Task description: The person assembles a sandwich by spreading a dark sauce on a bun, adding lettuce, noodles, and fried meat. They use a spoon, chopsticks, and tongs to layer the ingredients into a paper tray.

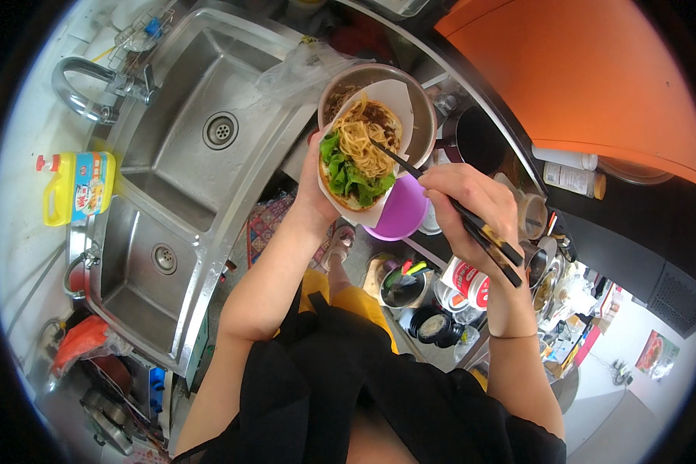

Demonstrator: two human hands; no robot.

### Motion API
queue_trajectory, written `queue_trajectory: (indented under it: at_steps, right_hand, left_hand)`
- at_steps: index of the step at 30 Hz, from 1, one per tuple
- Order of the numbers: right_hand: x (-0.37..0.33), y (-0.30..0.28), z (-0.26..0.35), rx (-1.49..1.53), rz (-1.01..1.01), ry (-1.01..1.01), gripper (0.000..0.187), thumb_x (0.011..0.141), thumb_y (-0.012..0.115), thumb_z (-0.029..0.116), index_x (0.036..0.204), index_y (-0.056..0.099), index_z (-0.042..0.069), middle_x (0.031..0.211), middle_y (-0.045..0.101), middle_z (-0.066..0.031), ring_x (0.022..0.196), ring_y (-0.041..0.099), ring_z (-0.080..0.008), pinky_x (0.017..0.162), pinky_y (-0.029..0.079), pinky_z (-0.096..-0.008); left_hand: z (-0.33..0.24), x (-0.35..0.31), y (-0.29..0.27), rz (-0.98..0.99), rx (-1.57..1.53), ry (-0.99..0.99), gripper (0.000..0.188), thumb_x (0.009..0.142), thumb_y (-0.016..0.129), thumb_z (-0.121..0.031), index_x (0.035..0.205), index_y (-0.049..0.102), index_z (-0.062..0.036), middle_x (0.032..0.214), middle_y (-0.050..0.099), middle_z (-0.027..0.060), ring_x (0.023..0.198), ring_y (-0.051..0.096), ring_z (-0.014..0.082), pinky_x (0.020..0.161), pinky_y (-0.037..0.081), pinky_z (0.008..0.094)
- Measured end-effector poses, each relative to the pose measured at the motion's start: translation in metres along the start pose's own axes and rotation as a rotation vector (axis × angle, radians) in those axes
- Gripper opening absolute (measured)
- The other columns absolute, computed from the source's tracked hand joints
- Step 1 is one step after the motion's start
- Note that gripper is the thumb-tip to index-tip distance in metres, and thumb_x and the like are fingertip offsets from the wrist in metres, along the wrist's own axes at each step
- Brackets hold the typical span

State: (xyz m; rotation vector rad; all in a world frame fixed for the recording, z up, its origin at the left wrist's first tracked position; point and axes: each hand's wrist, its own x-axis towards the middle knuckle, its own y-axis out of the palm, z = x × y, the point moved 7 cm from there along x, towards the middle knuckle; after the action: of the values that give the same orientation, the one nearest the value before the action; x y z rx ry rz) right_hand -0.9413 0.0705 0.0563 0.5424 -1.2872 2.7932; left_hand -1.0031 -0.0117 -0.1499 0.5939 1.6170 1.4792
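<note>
My left hand (314, 195) is closed around a sheet of white paper (399, 97) that cradles an open filled bun (334, 184). Green lettuce (356, 179) covers the near side of the bun, with pale noodles (359, 147) and some dark sauce heaped beyond it. Between the fingers of my right hand (472, 203) is a pair of black chopsticks (399, 160), their tips touching the noodles. Just under and behind the bun is a steel bowl (424, 131) with noodles in it, partly hidden by the paper.
A double steel sink (174, 147) with a curved tap (77, 89) lies to the left, beside a yellow detergent jug (81, 189). A purple basin (404, 207) sits below the bun. An orange cabinet (580, 69) overhangs the right; pots and containers crowd below.
</note>
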Motion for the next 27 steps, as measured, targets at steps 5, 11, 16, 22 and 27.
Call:
queue_trajectory:
  at_steps: [5, 11, 16, 22, 27]
  right_hand:
    - [-0.001, -0.042, -0.001, 0.31, -0.271, 0.284, 0.01, 0.088, 0.057, -0.002, 0.093, 0.065, -0.005, 0.081, 0.066, -0.0132, 0.068, 0.065, -0.0146, 0.059, 0.051, -0.0247]
    - [0.016, -0.025, -0.013, 0.357, -0.252, 0.301, 0.01, 0.09, 0.057, -0.001, 0.095, 0.063, -0.006, 0.085, 0.066, -0.012, 0.068, 0.068, -0.0136, 0.061, 0.054, -0.0218]
    - [0.013, -0.011, -0.022, 0.319, -0.192, 0.414, 0.007, 0.088, 0.059, -0.001, 0.092, 0.063, -0.005, 0.079, 0.065, -0.0118, 0.067, 0.068, -0.0148, 0.059, 0.052, -0.024]
    - [0.007, -0.035, -0.011, 0.399, -0.356, 0.347, 0.012, 0.092, 0.056, 0.003, 0.094, 0.064, -0.006, 0.083, 0.064, -0.0125, 0.065, 0.064, -0.0148, 0.06, 0.052, -0.024]
    - [-0.007, -0.032, -0.049, 0.59, -0.358, 0.632, 0.02, 0.097, 0.053, 0.011, 0.095, 0.064, -0.005, 0.082, 0.067, -0.0139, 0.065, 0.065, -0.0167, 0.059, 0.054, -0.0267]
  left_hand:
    - [-0.002, -0.003, 0.01, 0.059, -0.017, 0.01, 0.051, 0.099, 0.038, -0.044, 0.135, 0.049, -0.0088, 0.13, 0.057, 0.0119, 0.114, 0.06, 0.027, 0.096, 0.052, 0.0441]
    - [-0.002, -0.007, 0.019, 0.05, -0.009, -0.03, 0.051, 0.099, 0.037, -0.044, 0.134, 0.049, -0.0087, 0.128, 0.058, 0.0116, 0.114, 0.059, 0.0273, 0.096, 0.052, 0.0446]
    - [-0.004, -0.008, 0.022, 0.017, -0.017, -0.047, 0.05, 0.099, 0.037, -0.042, 0.133, 0.049, -0.0073, 0.128, 0.058, 0.0111, 0.113, 0.06, 0.0268, 0.095, 0.051, 0.0429]
    - [-0.017, -0.008, 0.01, -0.003, 0.183, 0.089, 0.052, 0.099, 0.034, -0.044, 0.132, 0.05, -0.0068, 0.128, 0.058, 0.0109, 0.115, 0.058, 0.0263, 0.098, 0.049, 0.0424]
    - [-0.009, -0.004, 0.003, -0.022, -0.069, -0.028, 0.053, 0.098, 0.032, -0.044, 0.135, 0.05, -0.0101, 0.131, 0.056, 0.0122, 0.116, 0.057, 0.0286, 0.097, 0.049, 0.0457]
